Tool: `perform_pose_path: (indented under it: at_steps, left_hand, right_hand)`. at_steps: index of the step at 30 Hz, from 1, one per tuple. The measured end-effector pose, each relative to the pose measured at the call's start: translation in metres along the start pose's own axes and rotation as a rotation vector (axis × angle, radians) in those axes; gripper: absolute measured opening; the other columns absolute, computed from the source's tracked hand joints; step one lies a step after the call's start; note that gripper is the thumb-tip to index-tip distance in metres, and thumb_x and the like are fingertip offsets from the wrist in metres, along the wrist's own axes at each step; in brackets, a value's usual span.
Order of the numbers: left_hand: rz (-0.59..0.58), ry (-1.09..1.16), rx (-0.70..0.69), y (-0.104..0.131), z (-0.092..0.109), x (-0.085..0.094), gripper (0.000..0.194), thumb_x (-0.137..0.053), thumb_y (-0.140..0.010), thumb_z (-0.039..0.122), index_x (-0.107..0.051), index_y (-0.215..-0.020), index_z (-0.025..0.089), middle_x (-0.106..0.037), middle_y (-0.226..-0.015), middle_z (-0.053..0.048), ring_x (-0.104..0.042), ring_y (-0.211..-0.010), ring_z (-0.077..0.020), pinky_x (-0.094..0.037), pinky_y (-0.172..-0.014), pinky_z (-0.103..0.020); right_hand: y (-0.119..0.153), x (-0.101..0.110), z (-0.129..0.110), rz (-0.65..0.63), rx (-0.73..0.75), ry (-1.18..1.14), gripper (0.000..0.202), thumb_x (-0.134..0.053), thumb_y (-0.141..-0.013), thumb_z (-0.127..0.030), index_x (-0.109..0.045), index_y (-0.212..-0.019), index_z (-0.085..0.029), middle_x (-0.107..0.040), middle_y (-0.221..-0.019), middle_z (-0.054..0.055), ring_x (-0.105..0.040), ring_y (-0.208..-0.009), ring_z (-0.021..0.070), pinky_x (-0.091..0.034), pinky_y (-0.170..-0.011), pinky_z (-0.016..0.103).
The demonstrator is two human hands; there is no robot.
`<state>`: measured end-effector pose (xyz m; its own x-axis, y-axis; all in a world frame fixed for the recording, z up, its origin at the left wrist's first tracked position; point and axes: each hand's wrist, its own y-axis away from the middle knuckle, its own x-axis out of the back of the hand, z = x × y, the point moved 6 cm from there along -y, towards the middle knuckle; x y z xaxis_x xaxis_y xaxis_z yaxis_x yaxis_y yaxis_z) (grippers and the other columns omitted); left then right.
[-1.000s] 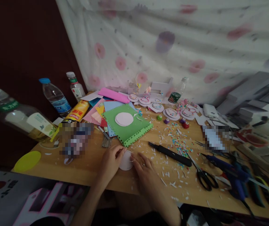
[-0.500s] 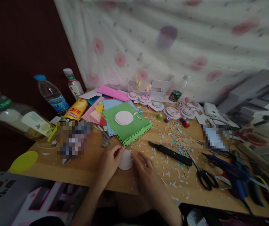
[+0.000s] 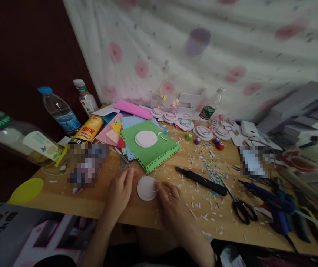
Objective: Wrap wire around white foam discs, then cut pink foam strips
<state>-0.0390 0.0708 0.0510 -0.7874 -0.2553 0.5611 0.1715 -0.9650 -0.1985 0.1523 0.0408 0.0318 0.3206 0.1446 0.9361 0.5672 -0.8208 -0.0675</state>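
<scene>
A small white paper disc [image 3: 146, 188] lies flat on the wooden table [image 3: 98, 200] near its front edge. My left hand [image 3: 118, 193] rests just left of the disc, fingers loosely apart, holding nothing. My right hand [image 3: 171, 202] lies just right of the disc, its fingertips at the disc's right rim where a thin wire or thread loop shows. Behind them sits a green foam sheet [image 3: 150, 146] with another white disc [image 3: 146, 138] on it.
Scissors [image 3: 238, 205], a black knife [image 3: 202, 181] and blue pliers [image 3: 270, 204] lie to the right among paper scraps. Bottles [image 3: 59, 111] and a yellow can [image 3: 88, 131] stand at the left. Coloured sheets and round badges [image 3: 203, 132] fill the back.
My left hand has let go of the disc's left edge and drawn back to the left. The disc now lies fully uncovered on the table.
</scene>
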Motion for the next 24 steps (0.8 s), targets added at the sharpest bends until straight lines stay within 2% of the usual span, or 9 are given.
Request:
perform_pose_path:
  at_steps: [4,8,11,14,20,24]
  left_hand:
    - [-0.036,-0.028,-0.038,0.006,-0.009,0.009,0.029,-0.048,-0.097,0.035,-0.071,-0.104,0.019,-0.078,-0.104,-0.011,-0.072,-0.097,-0.0256,-0.056,-0.086,-0.040]
    - [-0.115,-0.053,-0.137,0.017,-0.008,0.000,0.029,-0.052,-0.094,0.032,-0.074,-0.112,0.021,-0.073,-0.114,-0.011,-0.063,-0.112,-0.0275,-0.049,-0.101,-0.047]
    - [-0.154,-0.141,-0.209,0.026,-0.003,-0.007,0.034,-0.057,-0.093,0.031,-0.070,-0.124,0.023,-0.065,-0.128,-0.013,-0.055,-0.122,-0.0315,-0.044,-0.106,-0.055]
    - [-0.162,-0.269,-0.283,0.031,0.001,-0.011,0.039,-0.053,-0.095,0.026,-0.066,-0.131,0.023,-0.059,-0.137,-0.015,-0.049,-0.126,-0.0340,-0.043,-0.106,-0.060]
    - [-0.144,-0.390,-0.330,0.031,0.002,-0.010,0.038,-0.050,-0.095,0.022,-0.067,-0.128,0.027,-0.056,-0.139,-0.013,-0.049,-0.126,-0.0338,-0.044,-0.104,-0.060]
    - [-0.148,-0.494,-0.354,0.033,0.003,-0.010,0.038,-0.050,-0.094,0.021,-0.069,-0.127,0.026,-0.057,-0.139,-0.017,-0.051,-0.125,-0.0366,-0.045,-0.099,-0.060]
  right_hand:
    - [0.001,0.001,0.000,0.021,0.014,0.008,0.079,-0.040,-0.076,0.011,-0.037,-0.152,-0.011,-0.065,-0.135,0.016,-0.046,-0.135,0.0300,-0.047,-0.109,0.048]
    - [0.004,0.001,0.001,0.010,0.033,0.000,0.084,-0.039,-0.075,0.011,-0.031,-0.155,-0.013,-0.065,-0.134,0.014,-0.044,-0.137,0.0304,-0.045,-0.111,0.050]
    - [0.004,0.002,0.001,-0.003,0.042,-0.006,0.081,-0.038,-0.076,0.009,-0.031,-0.154,-0.013,-0.068,-0.129,0.014,-0.042,-0.139,0.0311,-0.044,-0.111,0.050]
    - [0.003,0.005,0.000,-0.022,0.051,0.013,0.075,-0.038,-0.079,0.008,-0.035,-0.152,-0.008,-0.070,-0.124,0.016,-0.042,-0.138,0.0325,-0.043,-0.111,0.052]
    - [0.000,0.008,-0.002,-0.072,0.057,0.020,0.080,-0.039,-0.073,0.011,-0.036,-0.151,-0.006,-0.064,-0.135,0.017,-0.044,-0.136,0.0324,-0.043,-0.111,0.051]
    - [-0.001,0.011,-0.003,-0.069,0.039,0.002,0.082,-0.038,-0.070,0.011,-0.036,-0.151,-0.006,-0.062,-0.137,0.017,-0.045,-0.134,0.0311,-0.044,-0.111,0.048]
